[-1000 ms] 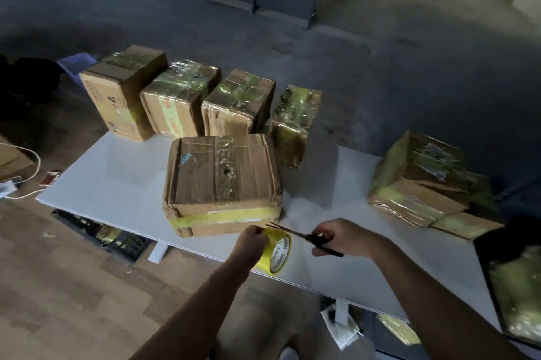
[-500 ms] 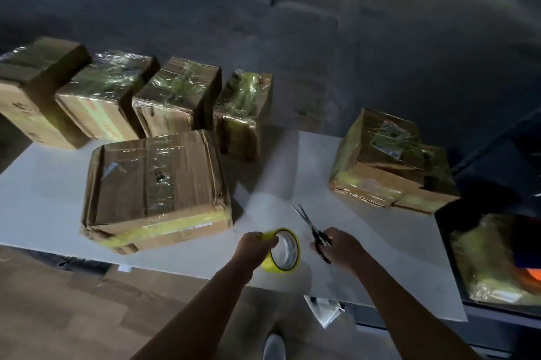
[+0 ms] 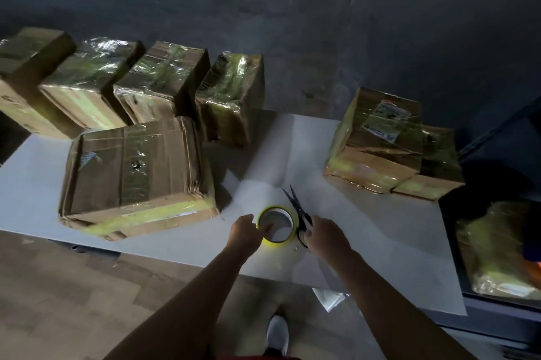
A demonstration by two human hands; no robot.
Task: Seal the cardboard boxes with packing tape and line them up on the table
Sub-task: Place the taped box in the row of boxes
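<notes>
A row of four taped boxes (image 3: pixel 164 81) is being shown along the far edge of the white table (image 3: pixel 292 140), with the leftmost being cropped by the frame. In front of it, a large flat box (image 3: pixel 137 175) banded in yellow is sitting right at the near edge. Bare tabletop is being left open between it and the right-hand boxes. There the roll of yellow tape (image 3: pixel 276 242) is lying flat, its rim being gripped by the left hand (image 3: pixel 244 230), one fingertip hooked into the core and the rest hidden. The scissors (image 3: pixel 295 207), blades parted and pointing away, are touching the roll. Their handles are being grasped by the right hand (image 3: pixel 325 235), whose fingers are mostly concealed. Two wrapped boxes (image 3: pixel 380 140) are touching each other by the far right corner. Past the right edge, a dim yellowish bundle (image 3: pixel 497 248) is being cropped.
</notes>
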